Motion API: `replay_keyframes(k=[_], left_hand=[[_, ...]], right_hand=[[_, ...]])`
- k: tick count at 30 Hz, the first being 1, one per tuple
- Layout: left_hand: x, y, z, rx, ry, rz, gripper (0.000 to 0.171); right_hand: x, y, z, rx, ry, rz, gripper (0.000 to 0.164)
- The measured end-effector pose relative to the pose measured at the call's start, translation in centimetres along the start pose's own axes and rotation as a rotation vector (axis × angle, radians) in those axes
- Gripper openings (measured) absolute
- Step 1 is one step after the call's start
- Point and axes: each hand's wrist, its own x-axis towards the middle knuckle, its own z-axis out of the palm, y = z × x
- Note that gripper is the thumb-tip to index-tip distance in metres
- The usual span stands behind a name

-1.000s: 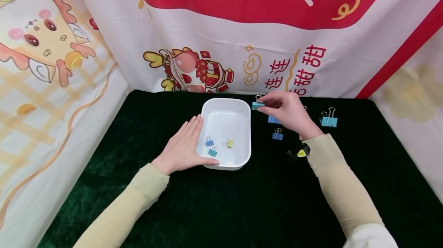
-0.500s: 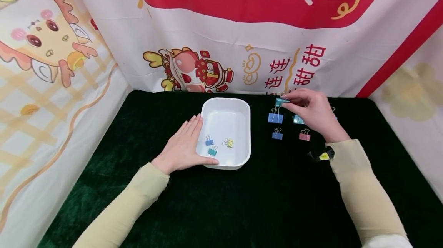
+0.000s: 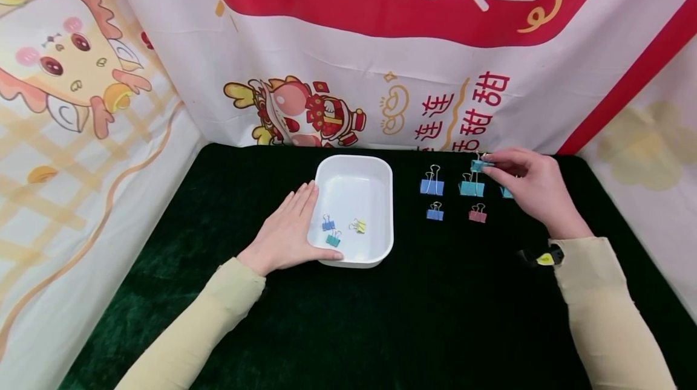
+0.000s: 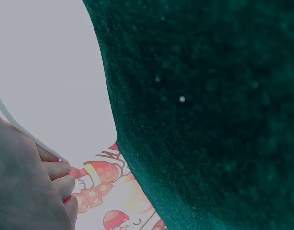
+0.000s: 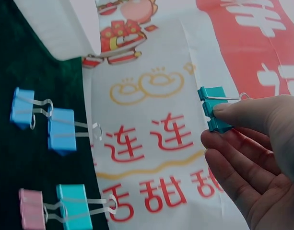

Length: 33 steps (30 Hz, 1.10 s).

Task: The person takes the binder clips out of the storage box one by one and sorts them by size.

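My right hand (image 3: 536,190) pinches a small teal binder clip (image 5: 216,108) between thumb and fingertips, held up off the cloth. In the head view that clip appears just behind a larger teal binder clip (image 3: 471,189). A blue binder clip (image 3: 432,187) stands left of it, with a smaller blue clip (image 3: 435,215) and a pink clip (image 3: 477,216) in front. Another teal clip (image 3: 507,191) is mostly hidden by the right hand. My left hand (image 3: 285,227) rests with straight fingers along the left side of a white tray (image 3: 389,221), its thumb at the near rim.
Inside the tray lie a blue clip (image 3: 328,225), a teal clip (image 3: 333,239) and a yellow clip (image 3: 359,227). Dark green cloth (image 3: 381,323) covers the table. A printed white and red curtain (image 3: 305,51) hangs along the back edge.
The right hand has moved rightward from beside the tray, carrying the teal binder clip past the blue clips and uncovering them. The left hand and tray have stayed put.
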Motion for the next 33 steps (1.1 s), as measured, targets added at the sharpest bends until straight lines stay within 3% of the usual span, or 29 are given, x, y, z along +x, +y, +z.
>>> replay_keyframes(k=[21,33], left_hand=[[0.0,0.0,0.0,-0.005,-0.006,-0.004,0.137],[-0.1,0.1,-0.1,-0.018,-0.005,-0.003,0.137]], right_hand=[[-3.4,5.8,-3.8,-0.010,0.090,0.157,0.028],[-5.0,10.2,-4.3,-0.068,-0.021,0.262,0.038]])
